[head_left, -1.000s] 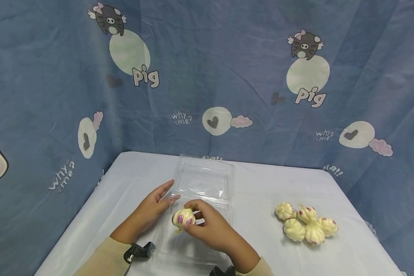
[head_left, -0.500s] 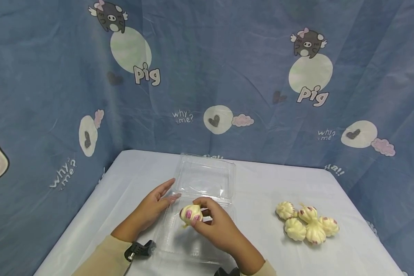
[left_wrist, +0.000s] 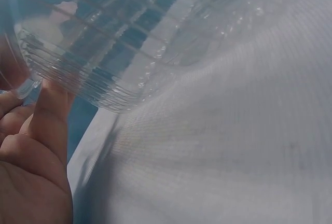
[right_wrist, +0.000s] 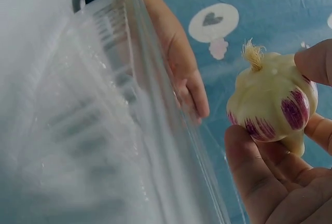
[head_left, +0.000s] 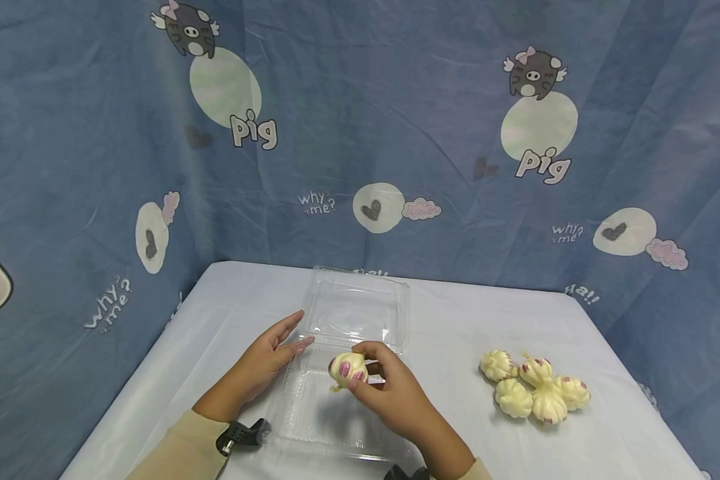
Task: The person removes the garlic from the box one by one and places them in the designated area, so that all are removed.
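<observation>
My right hand (head_left: 390, 385) pinches a garlic bulb (head_left: 348, 369), cream with purple streaks, between thumb and fingertips. The bulb hangs over the base of a clear plastic clamshell container (head_left: 312, 437); in the right wrist view the bulb (right_wrist: 272, 99) shows a tuft of dry roots. The container's lid (head_left: 357, 310) lies folded back at the far side. Fairly straight fingers and a spread thumb of my left hand (head_left: 264, 360) rest at the container's left side near the hinge. In the left wrist view, the left hand (left_wrist: 39, 151) touches the plastic wall (left_wrist: 98, 86).
Several more garlic bulbs (head_left: 514, 398) sit in a cluster on the white-covered table (head_left: 444, 333), to the right of the container. Behind the table hangs a blue patterned cloth (head_left: 312, 160), which also runs along the left side.
My right hand has moved a little to the right with the garlic bulb still pinched, over the container. The left hand and the other bulbs have stayed in place.
</observation>
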`<state>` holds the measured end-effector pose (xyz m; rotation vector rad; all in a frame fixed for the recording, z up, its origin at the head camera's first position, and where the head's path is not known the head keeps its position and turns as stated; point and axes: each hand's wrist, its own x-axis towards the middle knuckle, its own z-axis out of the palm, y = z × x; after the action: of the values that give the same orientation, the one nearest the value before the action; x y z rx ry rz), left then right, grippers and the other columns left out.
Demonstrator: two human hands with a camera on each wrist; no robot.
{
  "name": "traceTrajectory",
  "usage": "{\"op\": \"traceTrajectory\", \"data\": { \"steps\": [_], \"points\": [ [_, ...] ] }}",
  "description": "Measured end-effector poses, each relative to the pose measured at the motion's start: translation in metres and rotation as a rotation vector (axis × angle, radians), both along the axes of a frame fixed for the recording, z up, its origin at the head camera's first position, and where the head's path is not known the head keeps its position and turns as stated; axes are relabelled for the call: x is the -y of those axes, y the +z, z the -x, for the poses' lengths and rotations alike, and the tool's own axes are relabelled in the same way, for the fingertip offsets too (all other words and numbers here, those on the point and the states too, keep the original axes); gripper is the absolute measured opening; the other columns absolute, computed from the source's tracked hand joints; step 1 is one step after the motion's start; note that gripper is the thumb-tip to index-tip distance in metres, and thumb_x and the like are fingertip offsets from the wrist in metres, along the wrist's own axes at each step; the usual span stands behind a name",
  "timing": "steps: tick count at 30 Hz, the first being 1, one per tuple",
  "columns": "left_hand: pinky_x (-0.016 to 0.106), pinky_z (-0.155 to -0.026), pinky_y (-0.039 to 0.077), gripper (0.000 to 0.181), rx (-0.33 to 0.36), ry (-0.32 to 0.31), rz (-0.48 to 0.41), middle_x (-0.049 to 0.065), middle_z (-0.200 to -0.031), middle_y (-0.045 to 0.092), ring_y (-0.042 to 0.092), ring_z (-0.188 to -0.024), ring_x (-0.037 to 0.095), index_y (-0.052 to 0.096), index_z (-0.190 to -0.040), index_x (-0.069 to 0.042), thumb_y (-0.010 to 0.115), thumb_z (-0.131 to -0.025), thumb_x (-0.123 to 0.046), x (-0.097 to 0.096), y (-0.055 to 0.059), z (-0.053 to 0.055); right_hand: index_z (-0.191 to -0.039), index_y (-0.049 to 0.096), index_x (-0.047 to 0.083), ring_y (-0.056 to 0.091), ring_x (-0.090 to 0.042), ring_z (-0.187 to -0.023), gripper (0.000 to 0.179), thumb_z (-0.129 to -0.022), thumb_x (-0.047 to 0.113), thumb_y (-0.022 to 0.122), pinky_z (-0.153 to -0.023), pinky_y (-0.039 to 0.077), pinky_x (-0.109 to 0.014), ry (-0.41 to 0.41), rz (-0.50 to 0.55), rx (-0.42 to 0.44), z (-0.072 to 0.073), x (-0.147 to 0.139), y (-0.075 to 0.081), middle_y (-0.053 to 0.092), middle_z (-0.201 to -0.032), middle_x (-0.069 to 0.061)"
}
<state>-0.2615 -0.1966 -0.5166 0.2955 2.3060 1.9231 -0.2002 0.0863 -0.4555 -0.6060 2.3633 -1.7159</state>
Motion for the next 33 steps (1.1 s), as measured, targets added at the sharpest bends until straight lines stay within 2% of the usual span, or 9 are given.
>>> {"op": "traceTrajectory", "data": {
  "steps": [13, 18, 33],
  "points": [
    [0.006, -0.103, 0.040, 0.073, -0.003, -0.015, -0.023, 0.012, -0.176, 0.014, 0.055, -0.141, 0.031, 0.024, -0.167, -0.010, 0.063, -0.105, -0.016, -0.001, 0.000, 0.000, -0.136, 0.059, 0.022, 0.066, -0.020, -0.114, 0.044, -0.097, 0.031, 0.076, -0.086, 0.059, -0.028, -0.152, 0.012, -0.016, 0.000, -0.023, 0.008, 0.064, -0.130, -0.003],
    [0.007, -0.103, 0.041, 0.073, -0.005, -0.021, -0.033, 0.013, -0.176, 0.013, 0.054, -0.142, 0.032, 0.023, -0.167, -0.009, 0.062, -0.106, -0.014, -0.001, 0.001, -0.001, -0.135, 0.059, 0.026, 0.066, -0.020, -0.113, 0.042, -0.097, 0.026, 0.077, -0.086, 0.060, -0.028, -0.199, 0.033, -0.025, 0.000, -0.032, 0.012, 0.064, -0.130, -0.001],
    [0.009, -0.104, 0.042, 0.073, 0.001, -0.029, -0.051, 0.013, -0.176, 0.010, 0.054, -0.142, 0.033, 0.022, -0.168, -0.009, 0.060, -0.106, -0.011, 0.000, 0.001, -0.001, -0.136, 0.059, 0.023, 0.067, -0.022, -0.113, 0.045, -0.095, 0.015, 0.076, -0.084, 0.060, -0.028, -0.310, 0.059, -0.018, -0.005, -0.063, 0.016, 0.060, -0.132, -0.011]
  ]
}}
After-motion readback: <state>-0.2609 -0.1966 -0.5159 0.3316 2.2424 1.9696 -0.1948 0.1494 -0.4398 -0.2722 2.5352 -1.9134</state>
